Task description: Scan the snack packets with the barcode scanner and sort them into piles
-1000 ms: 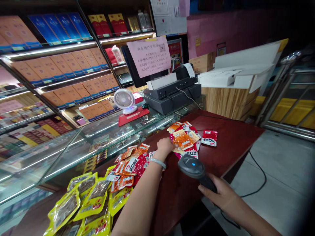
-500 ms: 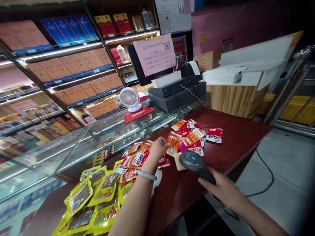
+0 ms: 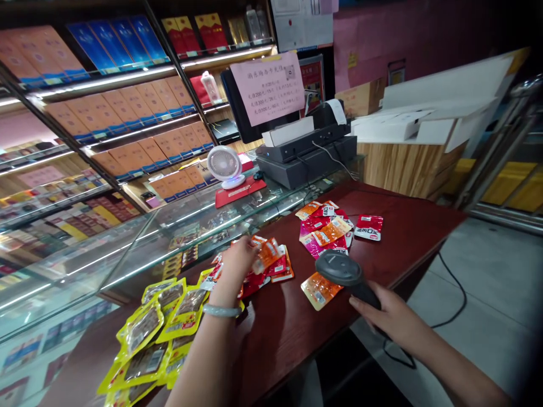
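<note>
My left hand (image 3: 237, 261), a bracelet on its wrist, pinches an orange snack packet (image 3: 268, 255) over a heap of red and orange packets (image 3: 280, 267). To its left lie several yellow snack pouches (image 3: 142, 330). My right hand (image 3: 388, 311) is wrapped round the handle of a dark barcode scanner (image 3: 338, 267). Below the scanner head, a single orange packet (image 3: 319, 291) lies flat, partly covered by it. Farther back is a second pile of red and orange packets (image 3: 326, 229), with one red packet (image 3: 369, 227) apart on its right.
The dark red table (image 3: 407, 226) borders a glass display counter (image 3: 169, 226). On the counter stand a small white fan (image 3: 224, 165), a dark cash drawer (image 3: 305, 164) and a screen with a pink notice (image 3: 269, 87). A black cable (image 3: 460, 288) hangs beside the table's right edge.
My left hand has moved left, carrying the orange packet from the back pile to the near heap. The scanner has shifted slightly right, showing more of the orange packet below it.
</note>
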### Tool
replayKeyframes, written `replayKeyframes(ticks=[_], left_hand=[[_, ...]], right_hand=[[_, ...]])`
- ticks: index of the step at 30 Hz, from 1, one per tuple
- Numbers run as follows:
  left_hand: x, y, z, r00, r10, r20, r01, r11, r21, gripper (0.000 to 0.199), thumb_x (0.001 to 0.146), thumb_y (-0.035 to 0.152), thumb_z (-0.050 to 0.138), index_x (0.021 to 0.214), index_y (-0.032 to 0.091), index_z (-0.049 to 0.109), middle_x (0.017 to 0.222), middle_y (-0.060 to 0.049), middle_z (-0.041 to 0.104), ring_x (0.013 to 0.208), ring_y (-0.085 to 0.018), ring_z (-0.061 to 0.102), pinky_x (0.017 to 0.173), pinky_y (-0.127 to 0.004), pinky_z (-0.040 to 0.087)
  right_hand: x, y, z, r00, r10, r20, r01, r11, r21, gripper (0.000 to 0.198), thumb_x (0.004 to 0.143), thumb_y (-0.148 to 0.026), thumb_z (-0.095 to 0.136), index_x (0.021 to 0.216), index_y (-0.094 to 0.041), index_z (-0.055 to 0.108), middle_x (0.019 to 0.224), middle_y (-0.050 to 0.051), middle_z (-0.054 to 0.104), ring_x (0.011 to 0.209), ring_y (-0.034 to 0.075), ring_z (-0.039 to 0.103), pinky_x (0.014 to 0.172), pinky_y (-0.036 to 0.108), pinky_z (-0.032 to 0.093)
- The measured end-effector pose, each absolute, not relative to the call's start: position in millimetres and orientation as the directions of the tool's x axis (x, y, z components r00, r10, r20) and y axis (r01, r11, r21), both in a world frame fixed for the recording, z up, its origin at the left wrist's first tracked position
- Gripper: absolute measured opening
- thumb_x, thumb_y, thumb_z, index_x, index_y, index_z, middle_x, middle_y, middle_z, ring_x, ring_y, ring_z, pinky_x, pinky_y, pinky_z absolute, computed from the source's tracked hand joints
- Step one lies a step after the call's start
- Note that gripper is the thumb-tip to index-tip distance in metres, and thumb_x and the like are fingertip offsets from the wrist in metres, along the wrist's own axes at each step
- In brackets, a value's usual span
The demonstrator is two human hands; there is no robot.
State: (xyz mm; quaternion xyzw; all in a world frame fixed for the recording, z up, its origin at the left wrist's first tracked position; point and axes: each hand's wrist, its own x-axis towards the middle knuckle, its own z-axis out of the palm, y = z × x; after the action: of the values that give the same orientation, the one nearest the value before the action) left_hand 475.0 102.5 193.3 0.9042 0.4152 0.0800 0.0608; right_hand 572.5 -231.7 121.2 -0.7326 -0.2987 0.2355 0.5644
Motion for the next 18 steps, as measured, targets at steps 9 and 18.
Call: replayKeyframes(ticks=[9,18], left_hand=[[493.5,5.9,165.6,0.911,0.41,0.036,0.404,-0.908,0.109,0.035,0.084,0.058,0.06,0.1,0.028,0.069,0.107,-0.007,0.07,0.106,-0.027,0.06,0.094,-0.041,0.042],[520.2,-13.7,140.5,0.882,0.46,-0.099,0.459,-0.795,0.397,0.036,0.078,0.044,0.069,0.103,0.021,0.058,0.091,-0.006,0.07,0.082,-0.022,0.065,0.073,-0.031,0.045]], right_hand=[[589.8,-251.0,118.3,0.748,0.662,-0.048,0.168,-0.26,-0.951,0.053,0.087,-0.053,0.061,0.121,-0.013,0.064,0.056,-0.004,0.06,0.05,0.019,0.056,0.048,0.027,0.045],[586.6,-264.1,118.1,0.719,0.695,-0.003,0.236,-0.249,-0.939,0.048,0.088,-0.049,0.062,0.123,-0.016,0.066,0.097,0.008,0.078,0.096,0.031,0.071,0.083,0.037,0.058]])
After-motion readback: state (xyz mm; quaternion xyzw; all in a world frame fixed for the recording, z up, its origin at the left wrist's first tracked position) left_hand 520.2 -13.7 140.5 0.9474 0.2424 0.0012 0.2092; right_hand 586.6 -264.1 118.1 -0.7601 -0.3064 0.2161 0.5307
